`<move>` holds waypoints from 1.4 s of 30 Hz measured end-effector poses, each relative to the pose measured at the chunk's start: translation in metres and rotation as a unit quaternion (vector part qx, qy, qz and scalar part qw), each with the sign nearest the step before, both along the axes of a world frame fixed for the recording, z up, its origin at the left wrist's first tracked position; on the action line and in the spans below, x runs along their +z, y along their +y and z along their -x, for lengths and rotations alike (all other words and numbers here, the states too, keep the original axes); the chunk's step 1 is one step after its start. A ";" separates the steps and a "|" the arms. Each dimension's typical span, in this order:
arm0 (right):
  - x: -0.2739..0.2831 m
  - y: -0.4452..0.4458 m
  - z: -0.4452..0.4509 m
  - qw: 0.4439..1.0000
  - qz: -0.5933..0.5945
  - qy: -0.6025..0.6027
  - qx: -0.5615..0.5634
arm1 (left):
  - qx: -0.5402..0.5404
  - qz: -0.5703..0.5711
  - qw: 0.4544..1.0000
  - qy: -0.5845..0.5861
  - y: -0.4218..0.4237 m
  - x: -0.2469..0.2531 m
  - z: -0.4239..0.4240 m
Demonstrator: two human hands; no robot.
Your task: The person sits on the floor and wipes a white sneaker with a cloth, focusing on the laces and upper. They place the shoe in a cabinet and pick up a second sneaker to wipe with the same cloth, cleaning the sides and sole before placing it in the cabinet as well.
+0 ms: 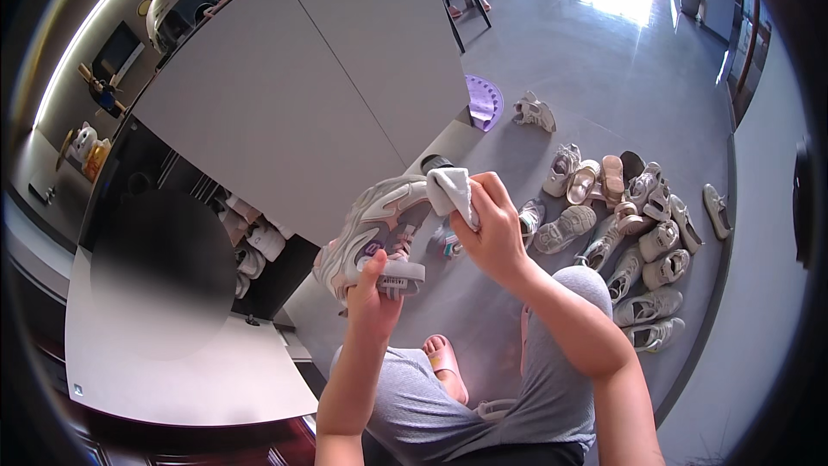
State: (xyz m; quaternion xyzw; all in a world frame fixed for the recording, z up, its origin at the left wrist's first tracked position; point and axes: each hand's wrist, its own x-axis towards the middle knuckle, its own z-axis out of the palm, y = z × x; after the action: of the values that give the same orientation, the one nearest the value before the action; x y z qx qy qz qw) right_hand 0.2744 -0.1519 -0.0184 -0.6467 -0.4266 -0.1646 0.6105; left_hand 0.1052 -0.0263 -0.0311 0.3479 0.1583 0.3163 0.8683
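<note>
A chunky white, grey and pink sneaker (375,217) is held up before me, its pale sole turned to the upper left. My left hand (375,301) grips it near the ankle opening, thumb beside the tongue, which bears writing. My right hand (488,226) pinches a folded white cloth (447,189) against the sneaker's far end; the cloth hides that part. Just beyond the cloth shows a dark rounded object (436,162) that I cannot identify. Beneath the right hand another shoe (449,241), partly hidden, lies on the floor.
Several sneakers (566,228), sandals (612,175) and flat shoes (717,210) crowd the grey floor at right. A lone sneaker (535,112) lies farther off, near a purple mat (486,103). At left, a shoe cabinet's open door (194,362) exposes shoes (264,239) inside. A helmet (184,6) tops the cabinet.
</note>
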 end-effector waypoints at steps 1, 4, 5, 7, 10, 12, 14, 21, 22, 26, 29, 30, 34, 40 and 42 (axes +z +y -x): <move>0.001 0.000 0.000 1.000 0.006 -0.009 -0.010 | 0.015 -0.021 1.000 0.002 -0.003 0.004 0.000; 0.002 0.001 -0.005 0.999 0.029 -0.004 -0.042 | 0.013 -0.035 0.999 0.005 -0.008 0.011 0.009; 0.004 0.002 -0.003 0.999 0.022 0.000 -0.028 | 0.020 -0.036 0.999 0.028 -0.008 0.010 0.010; 0.009 0.003 0.004 1.000 0.009 0.008 0.005 | 0.037 -0.037 0.996 0.074 -0.012 0.004 0.014; 0.007 0.005 0.007 1.000 0.011 -0.001 0.023 | 0.018 -0.061 0.996 0.066 -0.018 0.001 0.017; 0.004 0.006 0.004 1.000 0.014 -0.009 0.020 | 0.009 -0.071 0.995 0.075 -0.018 0.003 0.019; 0.004 0.011 0.005 1.000 0.014 0.013 0.001 | 0.004 -0.079 0.993 0.082 -0.018 0.005 0.019; -0.003 0.017 0.017 0.972 0.033 -0.216 0.088 | 0.034 -0.089 0.991 0.096 -0.024 0.003 0.006; -0.003 0.018 0.013 0.974 0.037 -0.216 0.056 | 0.039 -0.089 0.990 0.105 -0.024 0.001 0.007; 0.000 0.018 0.004 0.992 0.076 -0.098 -0.018 | 0.032 -0.168 0.973 0.154 -0.016 -0.012 0.014; -0.004 0.014 0.014 0.990 0.068 -0.109 0.060 | 0.036 -0.252 0.949 0.183 -0.011 -0.025 0.013; 0.001 0.012 0.022 0.985 0.071 -0.136 0.078 | 0.029 -0.271 0.947 0.169 -0.009 -0.027 0.013; 0.000 0.012 0.016 0.990 0.064 -0.110 0.054 | 0.021 -0.303 0.940 0.156 -0.006 -0.027 0.010; -0.004 0.013 0.013 0.996 0.048 -0.035 0.061 | 0.026 -0.335 0.920 0.203 -0.020 -0.014 0.014; 0.002 0.010 0.016 0.986 0.053 -0.121 0.105 | 0.043 -0.371 0.908 0.191 -0.014 -0.021 0.014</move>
State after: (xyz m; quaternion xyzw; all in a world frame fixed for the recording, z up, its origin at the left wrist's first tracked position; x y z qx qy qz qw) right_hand 0.2585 -0.1424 -0.0168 -0.6053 -0.5711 -0.1539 0.5327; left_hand 0.0913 -0.0401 -0.0525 0.6916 0.2072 0.3163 0.6154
